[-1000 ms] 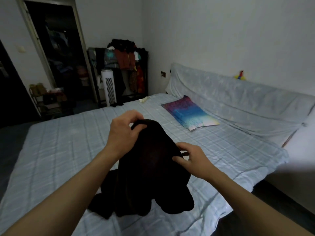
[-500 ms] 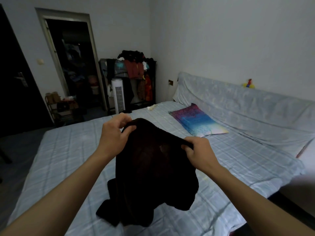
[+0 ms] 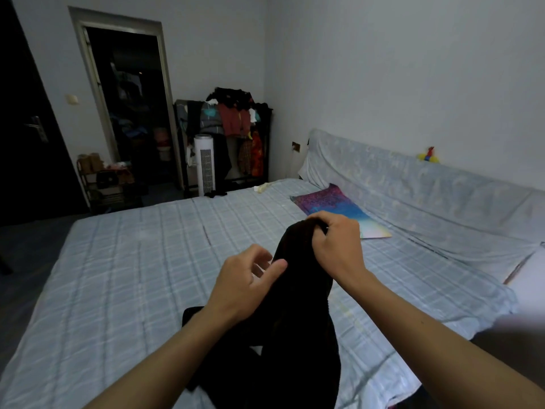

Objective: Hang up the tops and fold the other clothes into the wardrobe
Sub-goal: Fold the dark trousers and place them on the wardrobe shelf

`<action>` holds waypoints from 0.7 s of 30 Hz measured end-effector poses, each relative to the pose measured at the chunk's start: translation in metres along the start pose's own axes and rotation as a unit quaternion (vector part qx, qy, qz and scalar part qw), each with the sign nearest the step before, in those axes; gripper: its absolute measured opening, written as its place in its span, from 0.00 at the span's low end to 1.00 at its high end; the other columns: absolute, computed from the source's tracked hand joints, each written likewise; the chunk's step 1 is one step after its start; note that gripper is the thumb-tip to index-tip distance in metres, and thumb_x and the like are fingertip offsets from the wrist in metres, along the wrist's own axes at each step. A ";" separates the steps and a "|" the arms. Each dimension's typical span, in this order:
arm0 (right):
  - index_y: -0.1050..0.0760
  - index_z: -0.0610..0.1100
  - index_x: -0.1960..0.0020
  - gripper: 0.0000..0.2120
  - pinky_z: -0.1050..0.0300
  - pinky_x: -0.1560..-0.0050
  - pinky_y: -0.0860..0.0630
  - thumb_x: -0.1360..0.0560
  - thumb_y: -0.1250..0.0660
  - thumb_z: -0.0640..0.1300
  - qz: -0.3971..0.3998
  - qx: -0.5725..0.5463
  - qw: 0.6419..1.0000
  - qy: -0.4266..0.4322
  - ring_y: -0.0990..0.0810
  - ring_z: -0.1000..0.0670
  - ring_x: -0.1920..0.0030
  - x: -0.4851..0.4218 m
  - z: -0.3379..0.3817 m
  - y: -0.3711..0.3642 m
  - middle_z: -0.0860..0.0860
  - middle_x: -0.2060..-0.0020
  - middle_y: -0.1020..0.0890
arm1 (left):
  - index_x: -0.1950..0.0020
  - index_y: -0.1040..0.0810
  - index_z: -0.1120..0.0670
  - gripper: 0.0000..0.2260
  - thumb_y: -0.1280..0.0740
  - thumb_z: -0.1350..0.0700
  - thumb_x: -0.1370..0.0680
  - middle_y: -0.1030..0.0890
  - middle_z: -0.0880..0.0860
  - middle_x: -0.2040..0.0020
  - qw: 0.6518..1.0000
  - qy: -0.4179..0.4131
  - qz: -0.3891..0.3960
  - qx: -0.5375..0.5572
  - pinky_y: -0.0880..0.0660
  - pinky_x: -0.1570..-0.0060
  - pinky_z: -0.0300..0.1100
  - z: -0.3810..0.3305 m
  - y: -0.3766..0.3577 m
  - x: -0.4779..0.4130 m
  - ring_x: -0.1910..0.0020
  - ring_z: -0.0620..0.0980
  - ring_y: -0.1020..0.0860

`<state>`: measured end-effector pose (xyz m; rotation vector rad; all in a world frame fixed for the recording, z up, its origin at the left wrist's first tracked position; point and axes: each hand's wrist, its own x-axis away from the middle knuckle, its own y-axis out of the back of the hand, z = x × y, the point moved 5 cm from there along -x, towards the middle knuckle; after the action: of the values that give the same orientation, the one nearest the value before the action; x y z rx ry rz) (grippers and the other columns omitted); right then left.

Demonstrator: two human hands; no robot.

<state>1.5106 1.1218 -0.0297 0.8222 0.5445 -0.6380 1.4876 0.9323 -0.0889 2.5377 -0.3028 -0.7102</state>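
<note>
right hand grip on black garment

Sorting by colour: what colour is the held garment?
The soft fabric garment is plain black; head view.

no text, label, brand or number can be read anywhere. the black garment near the middle is plain dark, and the colourful pillow far right on the bed bears only a blurred pattern.
</note>
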 end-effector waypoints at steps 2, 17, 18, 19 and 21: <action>0.15 0.44 0.51 0.14 0.68 0.50 0.28 0.28 0.36 0.33 -0.005 0.002 1.000 -0.007 0.17 0.52 0.55 0.001 0.001 -0.001 0.50 0.56 0.13 | 0.50 0.24 0.44 0.23 0.35 0.28 0.31 0.20 0.41 0.56 0.996 0.000 -0.008 -0.089 0.22 0.56 0.42 -0.011 -0.009 0.006 0.57 0.39 0.21; 0.15 0.43 0.50 0.16 0.48 0.48 0.20 0.28 0.38 0.32 -0.043 -0.012 0.999 -0.001 0.17 0.49 0.57 -0.014 -0.007 0.020 0.49 0.57 0.13 | 0.38 0.31 0.45 0.19 0.35 0.47 0.28 0.26 0.44 0.46 0.939 0.004 0.073 -0.336 0.28 0.50 0.46 0.025 -0.034 0.042 0.47 0.49 0.25; 0.15 0.43 0.50 0.16 0.49 0.48 0.20 0.28 0.39 0.32 -0.047 -0.015 0.999 -0.003 0.17 0.50 0.57 -0.014 -0.009 0.022 0.50 0.57 0.14 | 0.41 0.29 0.45 0.16 0.35 0.47 0.28 0.26 0.45 0.47 0.932 0.025 0.092 -0.349 0.30 0.53 0.46 0.036 -0.027 0.043 0.48 0.50 0.24; 0.15 0.44 0.51 0.16 0.51 0.49 0.19 0.28 0.39 0.32 -0.050 -0.018 0.999 -0.006 0.17 0.52 0.58 -0.014 -0.012 0.023 0.50 0.58 0.14 | 0.44 0.27 0.45 0.13 0.35 0.49 0.28 0.24 0.45 0.49 0.925 0.049 0.108 -0.361 0.31 0.55 0.46 0.048 -0.019 0.043 0.48 0.51 0.22; 0.15 0.45 0.51 0.17 0.52 0.51 0.19 0.28 0.39 0.32 -0.048 -0.021 0.999 -0.015 0.18 0.53 0.60 -0.015 -0.016 0.024 0.52 0.59 0.14 | 0.49 0.25 0.47 0.09 0.36 0.50 0.28 0.21 0.47 0.51 0.908 0.083 0.118 -0.393 0.32 0.58 0.45 0.067 0.001 0.041 0.49 0.52 0.20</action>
<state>1.5143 1.1522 -0.0171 0.7497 0.5704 -0.7235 1.4863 0.8914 -0.1558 1.7368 -0.2024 -0.3979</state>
